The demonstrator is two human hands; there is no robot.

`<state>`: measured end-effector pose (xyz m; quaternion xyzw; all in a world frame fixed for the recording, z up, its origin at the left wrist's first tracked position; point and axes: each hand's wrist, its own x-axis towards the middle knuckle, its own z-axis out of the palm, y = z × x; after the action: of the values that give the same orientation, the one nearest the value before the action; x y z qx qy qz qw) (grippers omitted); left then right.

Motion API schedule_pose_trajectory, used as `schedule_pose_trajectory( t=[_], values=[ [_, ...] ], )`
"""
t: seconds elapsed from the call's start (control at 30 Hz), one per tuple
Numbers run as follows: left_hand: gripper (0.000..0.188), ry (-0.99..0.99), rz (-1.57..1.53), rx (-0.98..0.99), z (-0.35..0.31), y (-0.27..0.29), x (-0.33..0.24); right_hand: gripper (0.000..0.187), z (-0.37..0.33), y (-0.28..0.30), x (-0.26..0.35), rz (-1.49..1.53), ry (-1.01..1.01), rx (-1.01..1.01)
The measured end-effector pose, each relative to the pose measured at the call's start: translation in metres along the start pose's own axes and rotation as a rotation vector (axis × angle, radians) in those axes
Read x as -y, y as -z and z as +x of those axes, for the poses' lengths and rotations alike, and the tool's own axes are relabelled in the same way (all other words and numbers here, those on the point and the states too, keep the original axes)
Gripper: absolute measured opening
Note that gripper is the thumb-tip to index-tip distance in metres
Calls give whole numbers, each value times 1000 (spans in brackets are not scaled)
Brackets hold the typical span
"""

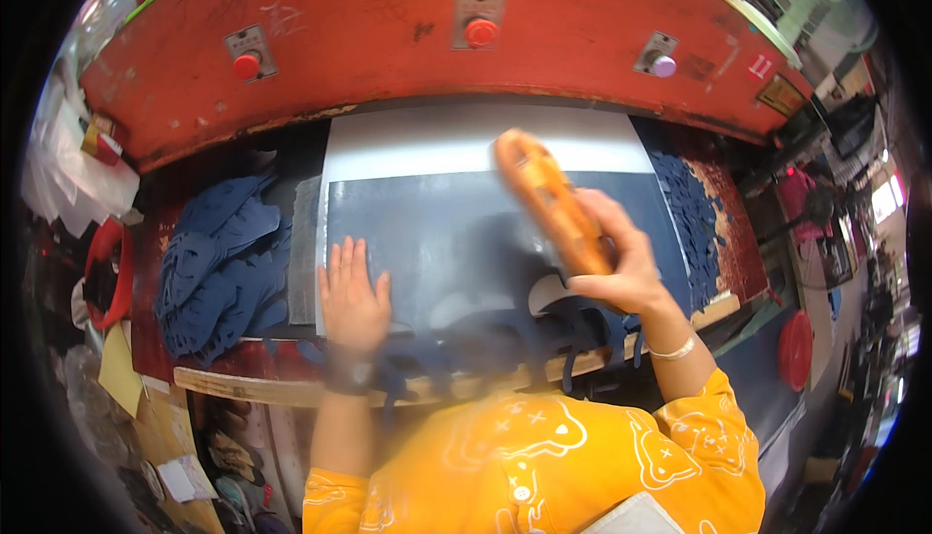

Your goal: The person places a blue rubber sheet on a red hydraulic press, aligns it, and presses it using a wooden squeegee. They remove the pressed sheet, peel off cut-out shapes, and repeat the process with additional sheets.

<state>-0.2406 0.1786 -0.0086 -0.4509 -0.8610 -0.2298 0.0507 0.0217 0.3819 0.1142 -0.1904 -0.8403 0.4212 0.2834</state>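
My right hand (626,257) is closed round an orange cutting die (553,199), long and rounded at its far end, with openings in its body. The die is tilted above a dark blue sheet (417,233), slightly blurred. Flat on the sheet's near left part lies my left hand (352,291), fingers stretched out and holding nothing. Cut-out gaps and thin strips (485,345) run along the sheet's near edge. Beneath the sheet is a white board (417,146), which shows as a pale band beyond it.
A red machine beam (369,39) with red push buttons (480,32) spans the far side. Blue offcuts (218,262) are heaped at the left, and more scraps (691,214) lie at the right. A wooden strip (262,386) edges the table's near side.
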Motion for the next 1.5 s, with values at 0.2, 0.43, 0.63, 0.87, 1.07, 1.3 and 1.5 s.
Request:
schedule_pose_trajectory(
  t=[0.2, 0.43, 0.63, 0.87, 1.07, 1.3, 1.5],
  values=[
    [52, 80, -13, -18, -1, 2, -7, 75, 45, -81, -12, -693, -42, 383],
    [38, 150, -395, 36, 21, 28, 24, 77, 53, -85, -25, -641, 25, 429],
    [43, 32, -130, -56, 23, 13, 28, 70, 63, -94, -18, -561, -2, 478],
    [61, 137, -168, -130, 21, 8, 31, 67, 85, -140, -19, -426, 246, 517],
    [65, 158, -175, -164, 21, 5, 29, 64, 93, -161, -26, -527, 364, 420],
    [69, 135, -181, -159, 21, 4, 31, 63, 91, -170, -26, -543, 343, 380],
    [74, 181, -276, -101, 25, 8, 34, 81, 99, -147, -30, -294, 301, 520]
  ],
)
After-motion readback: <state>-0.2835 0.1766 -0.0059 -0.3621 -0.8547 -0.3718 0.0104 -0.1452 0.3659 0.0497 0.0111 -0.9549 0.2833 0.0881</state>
